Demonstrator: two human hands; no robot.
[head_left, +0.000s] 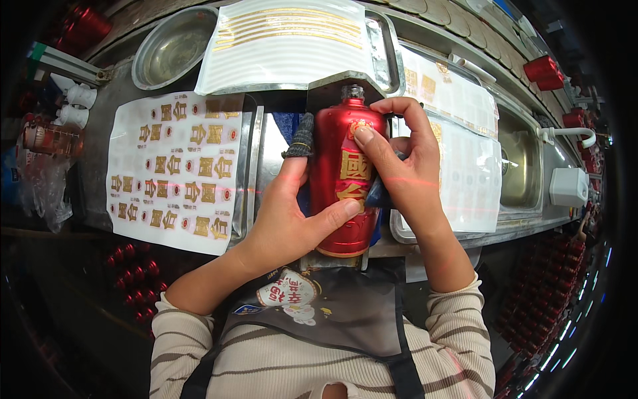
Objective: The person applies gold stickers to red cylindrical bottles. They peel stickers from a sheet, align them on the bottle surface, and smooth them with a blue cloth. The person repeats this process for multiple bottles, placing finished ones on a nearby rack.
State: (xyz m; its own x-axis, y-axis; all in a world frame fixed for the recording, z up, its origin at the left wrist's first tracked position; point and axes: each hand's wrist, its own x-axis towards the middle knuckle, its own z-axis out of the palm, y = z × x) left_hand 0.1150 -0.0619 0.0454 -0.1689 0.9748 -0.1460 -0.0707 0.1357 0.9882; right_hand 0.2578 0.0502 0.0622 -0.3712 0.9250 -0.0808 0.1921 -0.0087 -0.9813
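Note:
A shiny red bottle (342, 229) with gold characters down its front and a bare, clear threaded neck lies in front of me, neck pointing away. My left hand (282, 203) grips its left side, the thumb pressed on the lower gold character. A dark knitted finger cover (302, 138) sits on a finger of that hand, beside the bottle. On the right, my right hand (405, 156) holds the bottle, its thumb on the small emblem and its forefinger at the shoulder. Something dark blue, perhaps cloth, shows under the right palm. A metal holder (332, 81) stands behind the neck.
A sheet of gold and red decals (176, 159) lies on a tray at left. Beyond are a metal bowl (147, 70) and a sheet of gold strips (286, 63). Paler sheets (465, 179), a sink (522, 163) and a white container (569, 187) are at right. Red bottles (545, 72) stand around.

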